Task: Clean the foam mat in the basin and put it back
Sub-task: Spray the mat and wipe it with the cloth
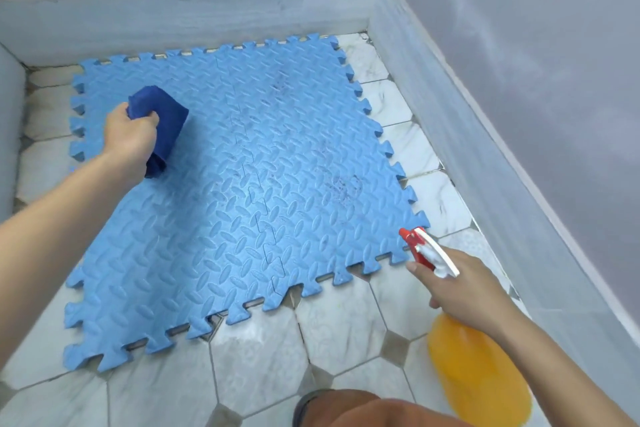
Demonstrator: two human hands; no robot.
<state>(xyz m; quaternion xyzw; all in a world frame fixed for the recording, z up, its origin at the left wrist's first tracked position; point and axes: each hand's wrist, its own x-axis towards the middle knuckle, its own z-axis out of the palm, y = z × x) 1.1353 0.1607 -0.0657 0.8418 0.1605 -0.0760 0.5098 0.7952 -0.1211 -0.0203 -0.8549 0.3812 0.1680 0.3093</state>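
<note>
1. The light-blue interlocking foam mat lies flat on the white marble-patterned tiled floor, filling the centre and left of the frame. Its surface is embossed with a leaf-like tread, its edges are toothed like puzzle pieces, and a seam runs down its middle where the tiles join.
2. Darker smudges mark the mat right of centre, and a paler sheen sits near its middle.
3. The left hand, at the upper left of the frame, has its fingers closed around a folded dark-blue cloth that presses on the mat near its far left corner.
4. The right hand, at the lower right, has its fingers wrapped around the neck of an orange spray bottle with a red-and-white trigger head; the nozzle sits just over the mat's near right corner.
5. The mat's far edge lies close against the grey raised wall at the top of the frame.
6. A narrow strip of bare tile separates the right edge from the grey wall there; another shows at the left.
7. The widest open floor lies along the bottom of the frame, in front of the mat's near edge.
</note>
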